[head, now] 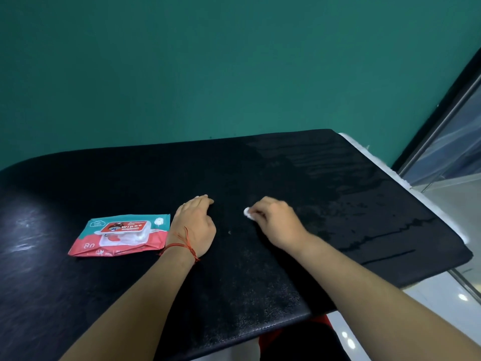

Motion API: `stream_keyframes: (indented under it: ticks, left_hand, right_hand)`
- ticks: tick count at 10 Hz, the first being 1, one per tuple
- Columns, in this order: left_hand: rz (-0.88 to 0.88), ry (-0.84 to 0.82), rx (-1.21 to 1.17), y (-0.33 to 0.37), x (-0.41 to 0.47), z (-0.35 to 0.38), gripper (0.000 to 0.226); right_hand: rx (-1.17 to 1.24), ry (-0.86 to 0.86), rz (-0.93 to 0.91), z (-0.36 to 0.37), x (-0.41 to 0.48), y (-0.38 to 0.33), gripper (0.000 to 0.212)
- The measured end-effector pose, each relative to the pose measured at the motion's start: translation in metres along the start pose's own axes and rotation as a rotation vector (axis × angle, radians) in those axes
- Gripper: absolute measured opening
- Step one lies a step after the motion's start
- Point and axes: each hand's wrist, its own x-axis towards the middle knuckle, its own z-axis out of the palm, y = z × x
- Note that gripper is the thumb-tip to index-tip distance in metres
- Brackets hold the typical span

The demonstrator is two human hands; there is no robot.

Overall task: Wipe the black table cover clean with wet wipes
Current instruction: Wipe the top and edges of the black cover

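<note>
The black table cover (260,282) spans the table, with wet streaks on its right part. My right hand (276,220) is closed on a small balled white wet wipe (247,212) and presses it onto the cover near the middle. My left hand (196,225) rests flat on the cover just left of it, fingers spread, holding nothing; a red thread sits on its wrist. A red and teal pack of wipes (122,234) lies flat on the cover to the left of my left hand, its lid shut.
A teal wall stands behind the table. A white table edge (406,183) shows along the cover's right side, with a glass and metal frame (442,131) beyond it. The floor is visible at the lower right.
</note>
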Motion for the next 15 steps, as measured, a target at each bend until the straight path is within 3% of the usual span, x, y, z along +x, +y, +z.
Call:
stream_keyframes:
  ticks: [1,3,6,7,8,9,11,13,15]
  left_hand:
    - [0.002,-0.010,0.002,0.000,-0.001,0.000,0.051]
    - [-0.004,-0.014,0.003,0.000,0.000,-0.001,0.051]
    - [0.013,-0.013,0.005,0.000,-0.001,-0.001,0.049]
    - [0.013,-0.017,0.013,0.001,-0.002,-0.002,0.049]
    - [0.010,-0.022,0.017,0.002,-0.003,-0.003,0.049]
    - [0.004,-0.023,0.014,0.002,-0.002,-0.003,0.049]
    - [-0.008,-0.025,0.026,0.003,0.000,-0.003,0.049]
    - [-0.005,-0.023,0.035,0.004,-0.001,-0.004,0.048]
    - [0.010,-0.018,0.031,0.004,-0.001,-0.003,0.048]
  right_hand:
    - [0.094,-0.075,-0.087,0.006,-0.025,-0.013,0.008]
    - [0.108,-0.156,-0.049,-0.006,-0.032,-0.013,0.006]
    - [0.097,-0.118,-0.059,-0.011,-0.087,-0.022,0.008]
    - [0.028,-0.010,-0.028,-0.019,-0.062,-0.002,0.007]
    - [-0.055,0.128,0.167,-0.039,-0.027,0.038,0.012]
    - [-0.105,0.139,0.305,-0.055,-0.014,0.065,0.013]
    - [-0.105,0.061,0.173,-0.039,-0.040,0.033,0.010]
    - [0.051,0.013,-0.029,-0.007,-0.119,-0.037,0.012]
    - [0.110,-0.118,-0.048,-0.005,-0.156,-0.066,0.019]
